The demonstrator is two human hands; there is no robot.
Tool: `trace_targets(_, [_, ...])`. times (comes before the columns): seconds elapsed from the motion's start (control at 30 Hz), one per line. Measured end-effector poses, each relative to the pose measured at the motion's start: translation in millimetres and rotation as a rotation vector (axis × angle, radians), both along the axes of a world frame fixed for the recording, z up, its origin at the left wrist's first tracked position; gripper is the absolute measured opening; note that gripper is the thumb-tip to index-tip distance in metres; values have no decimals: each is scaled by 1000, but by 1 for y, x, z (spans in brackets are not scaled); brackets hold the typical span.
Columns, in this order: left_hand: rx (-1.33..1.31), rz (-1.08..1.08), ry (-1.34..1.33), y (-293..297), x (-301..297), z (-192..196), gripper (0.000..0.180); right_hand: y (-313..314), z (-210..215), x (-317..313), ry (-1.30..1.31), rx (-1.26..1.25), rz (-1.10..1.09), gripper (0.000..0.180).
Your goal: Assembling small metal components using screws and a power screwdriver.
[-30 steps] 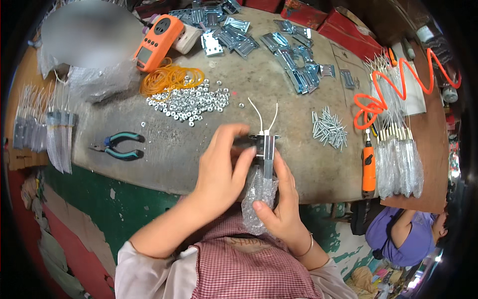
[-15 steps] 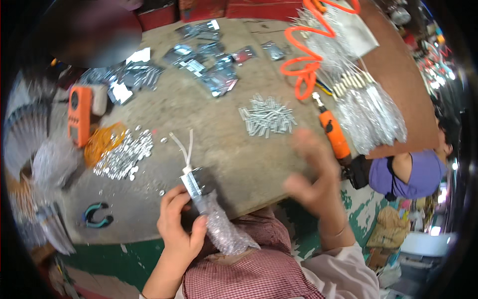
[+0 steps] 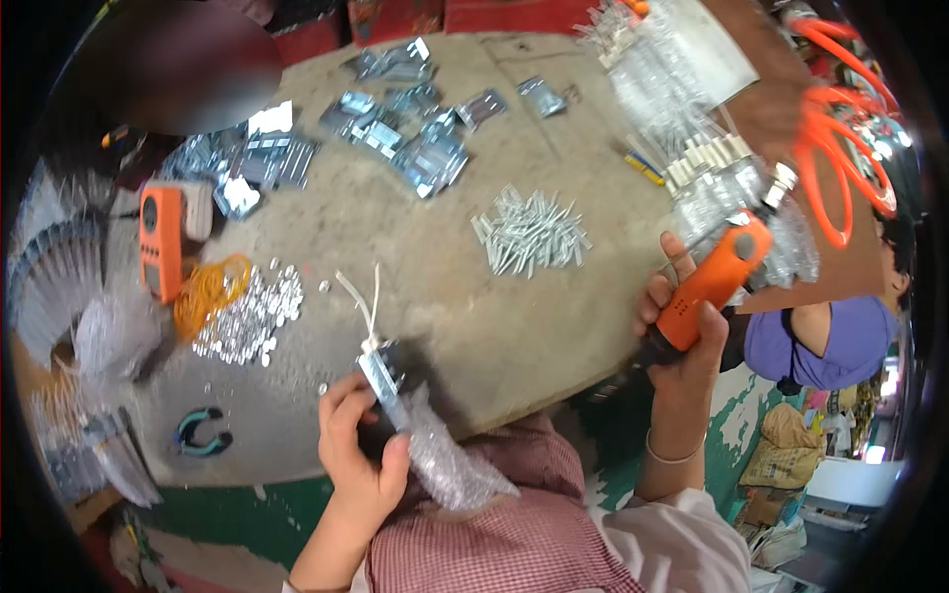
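Note:
At the table's near edge my left hand (image 3: pixel 361 450) is closed around a bubble-wrapped part (image 3: pixel 445 460). A small metal bracket (image 3: pixel 380 368) sits at the part's upper end, and two white wires (image 3: pixel 367 304) stick up from it. Over on the right, my right hand (image 3: pixel 682 346) grips an orange power screwdriver (image 3: pixel 714 282), raised off the table, its metal tip toward the upper right. A coiled orange hose (image 3: pixel 828 168) hangs beyond that tip. Left of the screwdriver lies a pile of screws (image 3: pixel 531 232).
Small silvery parts (image 3: pixel 247 321) lie at left near orange rubber bands (image 3: pixel 213 287), pliers (image 3: pixel 203 433) and an orange box-shaped device (image 3: pixel 161 242). Bagged metal parts (image 3: pixel 425 148) cover the back. Bubble-wrapped pieces (image 3: pixel 697 188) lie at right. Another person in purple (image 3: pixel 825 341) is beyond.
My right hand, open and blurred before, has taken hold of the orange screwdriver and lifted it from the table. The hose has swung right. My left hand stays on the wrapped part.

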State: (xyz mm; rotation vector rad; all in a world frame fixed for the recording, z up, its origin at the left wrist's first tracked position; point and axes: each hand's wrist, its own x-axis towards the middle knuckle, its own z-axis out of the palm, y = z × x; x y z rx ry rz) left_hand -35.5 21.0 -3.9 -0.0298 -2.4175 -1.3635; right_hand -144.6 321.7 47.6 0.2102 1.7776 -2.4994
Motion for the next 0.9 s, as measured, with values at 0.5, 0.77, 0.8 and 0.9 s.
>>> trace_targets(0.5, [-25, -56, 58, -4, -6, 3, 47, -117, -51, -4, -136, -1157, -13, 29])
trace_targets(0.77, [-29, -60, 57, -4, -7, 4, 48, -124, -48, -4, -151, -1085, -57, 30])
trace_targets(0.8, [-35, -65, 54, -4, -8, 5, 49, -124, -48, -5, -159, -1102, -72, 30])
trace_targets(0.9, [-49, -76, 41, -4, -8, 4, 49, -123, -49, -4, -178, -1064, -66, 30])
